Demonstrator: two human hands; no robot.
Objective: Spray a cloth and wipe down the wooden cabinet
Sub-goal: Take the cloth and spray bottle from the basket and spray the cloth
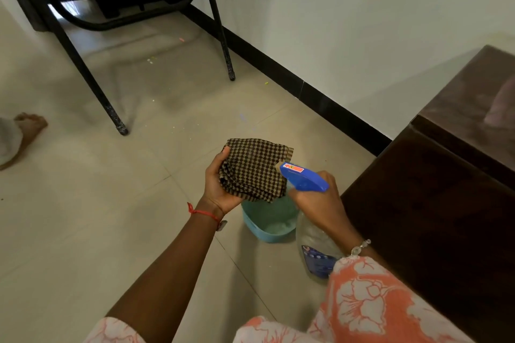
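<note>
Orange flowered sleeves (370, 295) frame the bottom of the view, and from them both hands reach out over the floor (83, 203). One hand, the left hand (220, 184), is clamped on a folded checked cloth (255, 168), palm up and fingers curled under one edge so that a broad flat face is turned toward the bottle. Its partner, the right hand (315, 200), is closed round the neck of a clear spray bottle (313, 248), and its blue trigger head (302, 177) has the nozzle just beside the cloth, almost touching it; whether a finger is pressing the trigger cannot be told. Holding the two close likely keeps the spray on the fabric and not on the tiles. Under the hands a small teal tub (267, 225) stands on the floor. At the right edge stands the dark wooden cabinet (434, 203), against the white wall, near enough for wiping once the cloth is damp. Black metal legs (92, 75) stand farther off, and someone else's bare foot (29, 127) shows at the left edge.
</note>
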